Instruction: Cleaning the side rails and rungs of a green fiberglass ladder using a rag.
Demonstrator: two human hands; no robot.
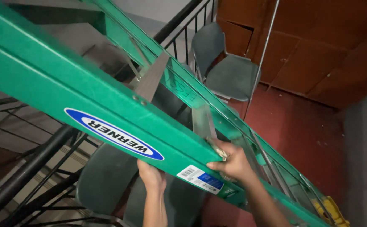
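A long green folding ladder (66, 84) runs slantwise from the upper left to the lower right, tilted above a stairwell. My right hand (232, 162) grips the top edge of its near side rail, next to a grey metal step. My left hand (152, 176) holds the underside of the same rail, fingers pressed up against it. The ladder's yellow top cap (332, 212) shows at the lower right. A blue oval label and a small white-and-blue sticker sit on the rail between and beside my hands.
A black metal stair railing (28, 168) runs along the left and behind the ladder. Grey padded chairs (227, 71) stand on the red floor by brown wooden cabinets (318, 46); another grey chair back (103, 176) lies under the ladder. A thin metal rod (261, 59) leans near the chairs.
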